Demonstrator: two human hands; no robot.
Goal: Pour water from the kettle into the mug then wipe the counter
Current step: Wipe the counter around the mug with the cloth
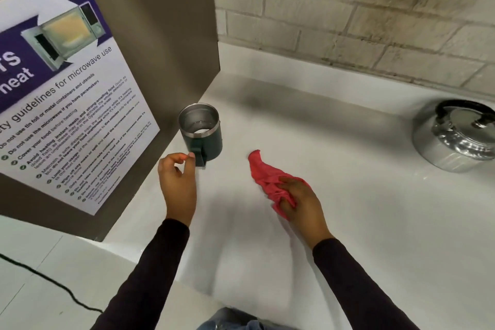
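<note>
A dark green mug [201,131] with a steel inside stands upright on the white counter [334,163], near the brown panel, and holds some water. My left hand [178,179] hovers just beside the mug's handle, fingers loosely curled, holding nothing. My right hand [301,202] presses down on a crumpled red cloth [267,177] lying on the counter in the middle. A shiny steel kettle [455,134] with its lid on sits at the far right edge.
A brown panel [166,35] with a microwave-use poster [61,88] rises on the left, right behind the mug. A pale brick wall [348,13] backs the counter. A black cable [53,286] runs over the lower left surface.
</note>
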